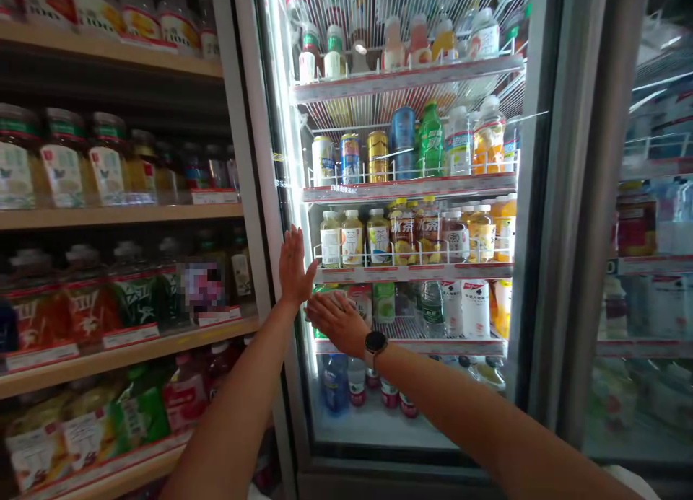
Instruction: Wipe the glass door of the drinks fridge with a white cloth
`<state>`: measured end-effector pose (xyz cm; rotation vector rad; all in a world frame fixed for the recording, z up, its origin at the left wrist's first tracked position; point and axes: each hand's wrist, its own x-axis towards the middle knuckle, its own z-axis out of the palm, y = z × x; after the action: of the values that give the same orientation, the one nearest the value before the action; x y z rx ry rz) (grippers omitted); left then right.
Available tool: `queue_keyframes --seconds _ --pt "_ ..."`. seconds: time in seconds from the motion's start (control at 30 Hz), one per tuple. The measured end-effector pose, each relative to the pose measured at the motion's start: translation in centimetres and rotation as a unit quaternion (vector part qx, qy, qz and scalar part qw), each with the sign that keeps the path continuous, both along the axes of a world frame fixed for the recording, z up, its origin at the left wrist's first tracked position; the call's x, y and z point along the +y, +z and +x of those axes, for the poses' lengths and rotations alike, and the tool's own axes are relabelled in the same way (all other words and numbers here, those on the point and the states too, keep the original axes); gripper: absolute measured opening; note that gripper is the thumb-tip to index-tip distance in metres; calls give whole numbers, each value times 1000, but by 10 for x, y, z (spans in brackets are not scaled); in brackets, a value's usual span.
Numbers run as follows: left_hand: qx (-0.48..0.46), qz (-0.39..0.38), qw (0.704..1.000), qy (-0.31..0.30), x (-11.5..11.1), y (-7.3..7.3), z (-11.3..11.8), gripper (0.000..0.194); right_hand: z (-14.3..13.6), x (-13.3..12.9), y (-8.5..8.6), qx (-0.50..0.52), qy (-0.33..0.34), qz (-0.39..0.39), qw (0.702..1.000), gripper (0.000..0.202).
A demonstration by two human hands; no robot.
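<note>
Before me is a lit drinks fridge with a glass door (411, 431). My left hand (295, 265) is raised with its fingers straight and its palm toward the left edge of the door. My right hand (341, 323), with a watch (375, 343) on the wrist, reaches across just below it. Its fingers lie extended and flat at the glass, in front of the lower shelf. Something pale shows along the upper edge of this hand; I cannot tell whether it is a cloth or a package behind the glass. Close by, behind the door, stand bottled teas (351, 239).
On the left, wooden shelves (124, 215) hold rows of bottles and jars (68, 161). Inside the fridge, wire shelves carry cans (377, 156) and bottles. A metal door frame (574, 218) and a second fridge section with cartons (665, 312) stand on the right.
</note>
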<state>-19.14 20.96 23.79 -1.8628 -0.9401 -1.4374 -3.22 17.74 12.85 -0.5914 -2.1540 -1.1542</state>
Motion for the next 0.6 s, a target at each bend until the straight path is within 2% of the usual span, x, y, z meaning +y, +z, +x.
queue_keyframes --seconds 0.07,0.1,0.17,0.23,0.33,0.4,0.47,0.5,0.53,0.6 --pt "7 5 1000 17 1 -1 0 78 9 -2 -22 -31 0 9 999 46" --pt "12 9 1000 25 1 -1 -1 77 14 -2 -27 -48 3 12 999 47" --pt "20 20 999 35 3 -2 -1 75 25 1 -20 -81 14 17 996 51" --pt "23 29 999 39 4 -3 0 74 39 3 13 -87 14 28 996 54" --pt "19 30 998 44 6 -3 1 75 71 1 101 -3 -34 48 998 57" --pt "17 23 999 46 6 -2 2 76 99 0 161 99 -80 53 990 59" --pt "14 12 999 45 6 -1 3 77 126 -1 202 182 -112 63 975 60" --pt "13 6 999 44 5 -1 4 78 138 -2 212 204 -120 66 969 61" --pt "10 1 999 43 4 -1 5 78 148 -3 215 215 -125 68 966 62" --pt "-3 -3 999 48 0 -1 10 78 160 -6 200 214 -129 66 966 62"
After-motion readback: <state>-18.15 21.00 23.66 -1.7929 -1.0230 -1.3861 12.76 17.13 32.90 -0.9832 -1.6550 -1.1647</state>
